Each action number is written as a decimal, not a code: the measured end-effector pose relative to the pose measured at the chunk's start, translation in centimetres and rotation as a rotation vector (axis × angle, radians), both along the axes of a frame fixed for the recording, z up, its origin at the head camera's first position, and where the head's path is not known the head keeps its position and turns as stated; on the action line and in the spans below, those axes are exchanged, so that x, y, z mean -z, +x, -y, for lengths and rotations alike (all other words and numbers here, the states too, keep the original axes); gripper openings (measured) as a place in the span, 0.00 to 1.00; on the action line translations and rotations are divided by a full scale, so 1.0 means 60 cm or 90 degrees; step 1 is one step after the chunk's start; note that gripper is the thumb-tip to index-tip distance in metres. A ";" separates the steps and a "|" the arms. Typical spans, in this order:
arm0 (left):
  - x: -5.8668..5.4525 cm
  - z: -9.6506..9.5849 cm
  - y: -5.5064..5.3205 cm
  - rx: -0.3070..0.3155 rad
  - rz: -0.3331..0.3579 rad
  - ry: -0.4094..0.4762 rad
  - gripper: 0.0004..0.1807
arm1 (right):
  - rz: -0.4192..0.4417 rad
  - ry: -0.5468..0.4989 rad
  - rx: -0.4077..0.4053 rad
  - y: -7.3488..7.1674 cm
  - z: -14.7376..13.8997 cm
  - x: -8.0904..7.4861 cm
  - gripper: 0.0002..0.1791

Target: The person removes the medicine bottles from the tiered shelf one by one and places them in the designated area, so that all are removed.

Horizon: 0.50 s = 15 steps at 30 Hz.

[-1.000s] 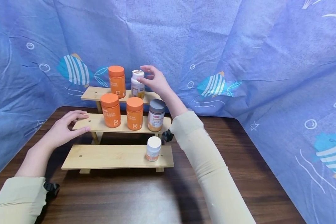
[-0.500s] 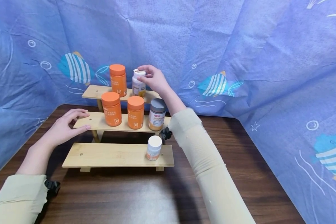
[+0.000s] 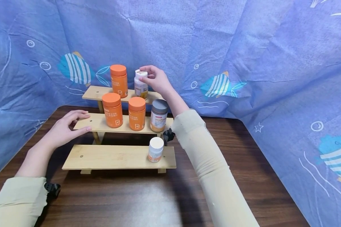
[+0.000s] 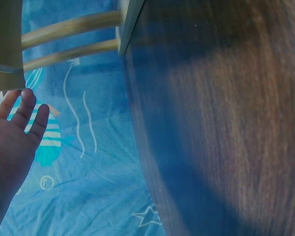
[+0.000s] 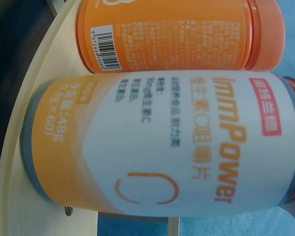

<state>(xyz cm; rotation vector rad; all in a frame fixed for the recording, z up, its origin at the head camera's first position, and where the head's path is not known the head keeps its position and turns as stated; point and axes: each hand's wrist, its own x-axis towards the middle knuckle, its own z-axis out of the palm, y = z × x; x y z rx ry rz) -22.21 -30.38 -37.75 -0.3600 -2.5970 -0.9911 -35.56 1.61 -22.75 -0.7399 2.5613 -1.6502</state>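
My right hand (image 3: 158, 82) pinches the white cap of a white supplement bottle (image 3: 141, 89) between thumb and fingers. The bottle stands upright on the top step of a three-step wooden display rack (image 3: 110, 157). My left hand (image 3: 63, 130) holds the left end of the middle step, thumb at its front edge and fingers at the back; in the left wrist view its fingertips (image 4: 27, 93) meet the board's edge. Beside the white bottle stands an orange bottle (image 3: 119, 82). The right wrist view shows the grey-lidded bottle (image 5: 162, 142) up close, hiding the right hand.
On the middle step stand two orange bottles, one at the left (image 3: 112, 112) and one in the middle (image 3: 137, 115), and the grey-lidded bottle at the right. A small white bottle (image 3: 155, 150) is on the lowest step. Behind the dark wood table (image 3: 125, 198) hangs a blue curtain (image 3: 170, 37).
My right hand's fingers have come in from beside the white bottle and taken hold of its cap. My left hand stays at the middle step.
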 end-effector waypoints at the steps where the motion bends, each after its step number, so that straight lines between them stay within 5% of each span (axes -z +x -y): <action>1: 0.000 0.000 0.000 0.000 -0.001 0.000 0.26 | -0.002 0.000 -0.001 0.000 -0.001 -0.001 0.20; 15: -0.002 -0.001 0.003 0.002 0.004 0.002 0.26 | -0.018 0.002 0.019 0.014 -0.048 -0.026 0.21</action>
